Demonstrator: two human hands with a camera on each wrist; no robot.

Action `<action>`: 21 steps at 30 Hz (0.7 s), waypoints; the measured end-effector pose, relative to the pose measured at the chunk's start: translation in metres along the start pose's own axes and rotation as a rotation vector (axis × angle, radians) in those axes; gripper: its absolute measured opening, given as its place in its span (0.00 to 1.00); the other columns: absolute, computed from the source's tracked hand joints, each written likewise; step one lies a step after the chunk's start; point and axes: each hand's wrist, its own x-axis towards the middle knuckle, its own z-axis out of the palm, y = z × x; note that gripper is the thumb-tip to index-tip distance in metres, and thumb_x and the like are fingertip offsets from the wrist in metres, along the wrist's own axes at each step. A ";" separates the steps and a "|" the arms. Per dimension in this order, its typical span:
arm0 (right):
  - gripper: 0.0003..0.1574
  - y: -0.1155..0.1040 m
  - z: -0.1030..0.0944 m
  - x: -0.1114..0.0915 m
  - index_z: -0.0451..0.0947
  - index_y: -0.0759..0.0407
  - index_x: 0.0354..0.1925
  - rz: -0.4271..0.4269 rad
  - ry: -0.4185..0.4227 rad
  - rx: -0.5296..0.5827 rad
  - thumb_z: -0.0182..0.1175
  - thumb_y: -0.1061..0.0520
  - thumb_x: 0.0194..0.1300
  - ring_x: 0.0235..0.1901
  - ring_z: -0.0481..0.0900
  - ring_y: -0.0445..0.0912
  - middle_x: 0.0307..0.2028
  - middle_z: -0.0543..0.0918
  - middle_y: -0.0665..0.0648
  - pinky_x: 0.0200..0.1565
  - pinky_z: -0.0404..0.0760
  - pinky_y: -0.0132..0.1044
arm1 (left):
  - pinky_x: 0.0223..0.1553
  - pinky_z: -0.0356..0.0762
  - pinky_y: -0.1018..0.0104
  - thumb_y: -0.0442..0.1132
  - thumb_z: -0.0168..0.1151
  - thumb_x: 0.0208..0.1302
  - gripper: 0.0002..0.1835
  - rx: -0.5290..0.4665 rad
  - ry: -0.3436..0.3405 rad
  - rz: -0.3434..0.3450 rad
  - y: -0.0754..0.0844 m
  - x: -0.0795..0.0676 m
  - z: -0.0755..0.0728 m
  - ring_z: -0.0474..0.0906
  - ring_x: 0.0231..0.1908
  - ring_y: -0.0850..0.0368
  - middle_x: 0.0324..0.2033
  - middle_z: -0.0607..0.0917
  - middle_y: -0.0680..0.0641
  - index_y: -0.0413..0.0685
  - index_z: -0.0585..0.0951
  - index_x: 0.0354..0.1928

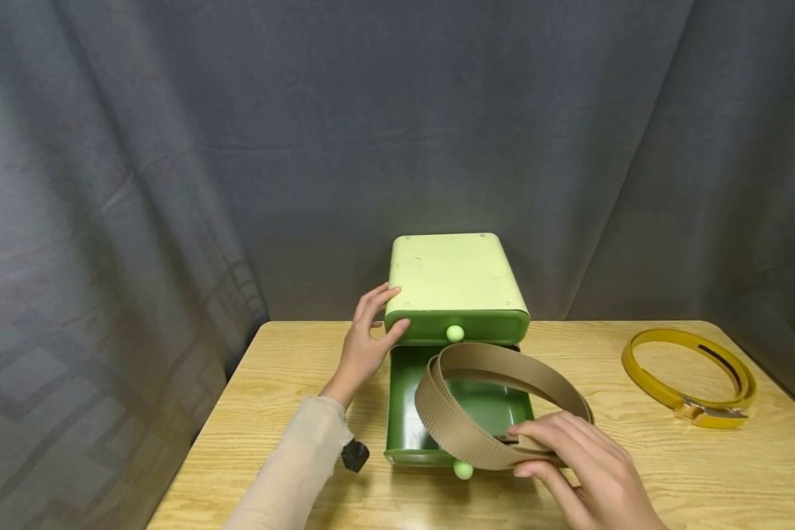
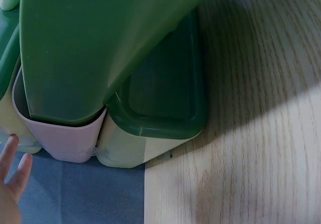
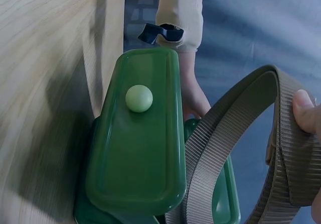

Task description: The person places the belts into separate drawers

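Note:
A small drawer cabinet [image 1: 453, 272] with a pale green top stands on the table, and its top drawer front is flush. Below that, a green drawer [image 1: 405, 397] with a round knob is pulled out. My left hand [image 1: 363, 352] touches the cabinet's left side near the front corner, thumb toward the front and fingers extended. In my right hand [image 1: 589, 464] is a coiled tan ribbed belt [image 1: 460, 430], pinched between thumb and fingers. The loop hangs over the pulled-out drawer and hides part of its inside. The right wrist view shows the belt [image 3: 213, 148] beside the green drawer front [image 3: 145, 158].
A coiled yellow belt [image 1: 649, 384] with a gold buckle lies at the right of the wooden table [image 1: 291, 368]. Grey curtains [image 1: 397, 132] hang behind and to the left. Under the pulled-out drawer, the left wrist view shows a lower green drawer front [image 2: 160, 83].

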 end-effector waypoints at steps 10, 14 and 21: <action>0.21 -0.002 0.011 0.014 0.81 0.69 0.40 -0.067 0.031 0.005 0.56 0.50 0.73 0.35 0.76 0.39 0.35 0.83 0.54 0.40 0.73 0.28 | 0.55 0.71 0.47 0.45 0.65 0.68 0.27 -0.027 -0.003 -0.006 0.000 -0.001 0.000 0.70 0.62 0.52 0.71 0.63 0.54 0.66 0.72 0.68; 0.21 -0.002 0.015 0.015 0.81 0.69 0.40 -0.079 0.032 0.027 0.56 0.51 0.73 0.34 0.76 0.40 0.35 0.83 0.55 0.39 0.74 0.29 | 0.55 0.70 0.44 0.41 0.65 0.68 0.28 -0.028 -0.001 -0.018 0.001 0.000 0.001 0.69 0.62 0.48 0.72 0.63 0.49 0.60 0.72 0.69; 0.20 -0.001 0.022 0.014 0.81 0.69 0.41 -0.081 0.026 0.056 0.56 0.51 0.73 0.35 0.77 0.41 0.36 0.83 0.55 0.39 0.74 0.29 | 0.56 0.70 0.46 0.37 0.64 0.68 0.27 -0.026 -0.010 -0.039 0.023 -0.002 -0.003 0.69 0.62 0.42 0.71 0.63 0.41 0.48 0.72 0.68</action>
